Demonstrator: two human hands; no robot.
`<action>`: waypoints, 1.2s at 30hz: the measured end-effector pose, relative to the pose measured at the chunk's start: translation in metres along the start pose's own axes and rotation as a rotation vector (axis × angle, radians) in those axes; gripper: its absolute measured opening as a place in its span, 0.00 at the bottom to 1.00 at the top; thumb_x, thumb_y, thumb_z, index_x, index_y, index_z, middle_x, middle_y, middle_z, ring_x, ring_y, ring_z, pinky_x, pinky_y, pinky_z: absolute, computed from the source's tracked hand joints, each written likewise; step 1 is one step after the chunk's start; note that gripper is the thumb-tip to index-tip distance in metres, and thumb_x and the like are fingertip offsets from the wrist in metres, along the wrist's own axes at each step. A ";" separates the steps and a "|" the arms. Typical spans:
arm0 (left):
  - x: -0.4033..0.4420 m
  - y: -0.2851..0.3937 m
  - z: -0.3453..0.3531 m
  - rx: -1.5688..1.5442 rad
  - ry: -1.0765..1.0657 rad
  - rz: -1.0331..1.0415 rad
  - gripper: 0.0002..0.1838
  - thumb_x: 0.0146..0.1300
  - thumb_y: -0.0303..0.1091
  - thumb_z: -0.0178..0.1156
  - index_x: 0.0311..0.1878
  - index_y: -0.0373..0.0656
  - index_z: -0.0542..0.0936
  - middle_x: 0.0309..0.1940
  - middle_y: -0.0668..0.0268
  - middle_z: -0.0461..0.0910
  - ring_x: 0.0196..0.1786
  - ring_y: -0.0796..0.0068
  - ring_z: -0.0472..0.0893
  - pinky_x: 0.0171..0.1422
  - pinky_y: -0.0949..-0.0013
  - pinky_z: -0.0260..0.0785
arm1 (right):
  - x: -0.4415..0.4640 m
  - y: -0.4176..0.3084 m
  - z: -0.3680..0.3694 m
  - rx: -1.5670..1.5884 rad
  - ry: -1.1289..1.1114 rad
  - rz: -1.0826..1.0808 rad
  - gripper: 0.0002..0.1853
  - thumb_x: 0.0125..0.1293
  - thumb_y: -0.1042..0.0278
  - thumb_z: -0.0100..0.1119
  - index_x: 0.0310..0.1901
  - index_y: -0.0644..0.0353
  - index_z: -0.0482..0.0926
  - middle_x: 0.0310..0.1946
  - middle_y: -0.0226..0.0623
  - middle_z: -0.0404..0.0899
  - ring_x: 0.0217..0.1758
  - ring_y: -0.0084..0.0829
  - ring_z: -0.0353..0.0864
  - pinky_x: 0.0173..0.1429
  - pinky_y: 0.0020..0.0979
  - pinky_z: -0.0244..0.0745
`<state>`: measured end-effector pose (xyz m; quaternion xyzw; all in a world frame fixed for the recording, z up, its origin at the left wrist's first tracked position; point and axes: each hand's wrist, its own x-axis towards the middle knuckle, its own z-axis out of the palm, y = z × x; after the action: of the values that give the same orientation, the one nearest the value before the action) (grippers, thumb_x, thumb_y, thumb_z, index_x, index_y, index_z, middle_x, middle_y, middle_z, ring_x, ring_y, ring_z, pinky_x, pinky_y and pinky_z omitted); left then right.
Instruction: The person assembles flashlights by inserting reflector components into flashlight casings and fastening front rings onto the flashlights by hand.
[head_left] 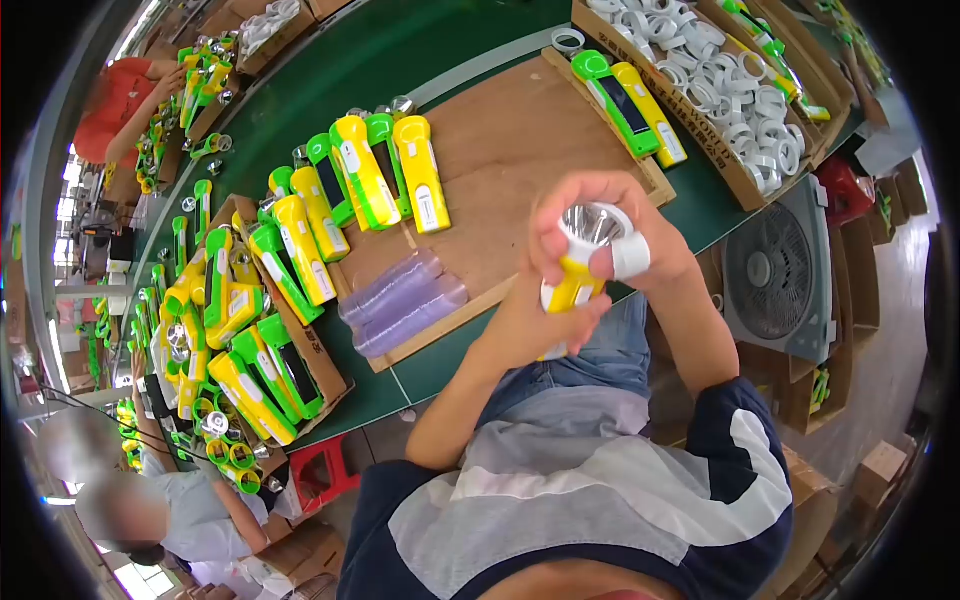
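A yellow flashlight (575, 286) with a silver reflector and a white rim is held above my lap, reflector end up. My left hand (530, 322) is wrapped round its yellow body. Around the head curl the fingers of my right hand (640, 215), which also has a white ring (631, 256) beside the rim. Clear plastic lens discs (405, 300) lie in two stacked rows on the wooden board (490, 150). Several yellow and green flashlights (368, 172) rest at the board's left side, and two more (628, 105) lie at its far right corner.
A cardboard box of white rings (740, 100) stands at the right, near a grey fan (770, 270). At the left, a carton (322, 365) holds many flashlights. Two people sit at the left, one in red (104, 112), one in light grey (205, 512). A red stool (322, 472) is below.
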<state>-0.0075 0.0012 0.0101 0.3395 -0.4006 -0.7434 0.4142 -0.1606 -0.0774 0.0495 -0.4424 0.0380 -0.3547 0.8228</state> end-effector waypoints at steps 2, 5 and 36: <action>0.001 0.004 -0.003 0.055 0.043 -0.005 0.23 0.61 0.27 0.69 0.57 0.36 0.73 0.29 0.65 0.79 0.24 0.74 0.80 0.28 0.70 0.74 | 0.001 0.006 -0.001 -0.029 0.082 -0.062 0.23 0.56 0.78 0.73 0.55 0.68 0.82 0.41 0.36 0.86 0.45 0.29 0.87 0.52 0.34 0.84; 0.017 -0.010 -0.017 0.547 0.291 0.211 0.21 0.61 0.32 0.71 0.55 0.40 0.76 0.30 0.65 0.82 0.26 0.74 0.82 0.28 0.70 0.74 | 0.006 0.008 0.001 -0.263 0.326 -0.028 0.21 0.59 0.77 0.70 0.55 0.68 0.81 0.42 0.36 0.85 0.45 0.26 0.87 0.50 0.30 0.84; 0.011 0.025 0.007 1.356 0.567 0.268 0.32 0.62 0.45 0.69 0.65 0.38 0.74 0.26 0.47 0.84 0.30 0.42 0.85 0.36 0.49 0.78 | 0.024 -0.036 0.030 -1.564 0.314 0.280 0.23 0.80 0.54 0.47 0.50 0.67 0.85 0.43 0.46 0.87 0.48 0.43 0.86 0.51 0.42 0.81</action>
<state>-0.0099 -0.0146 0.0331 0.6473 -0.6872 -0.1604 0.2882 -0.1515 -0.0844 0.1011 -0.8261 0.4450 -0.1772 0.2970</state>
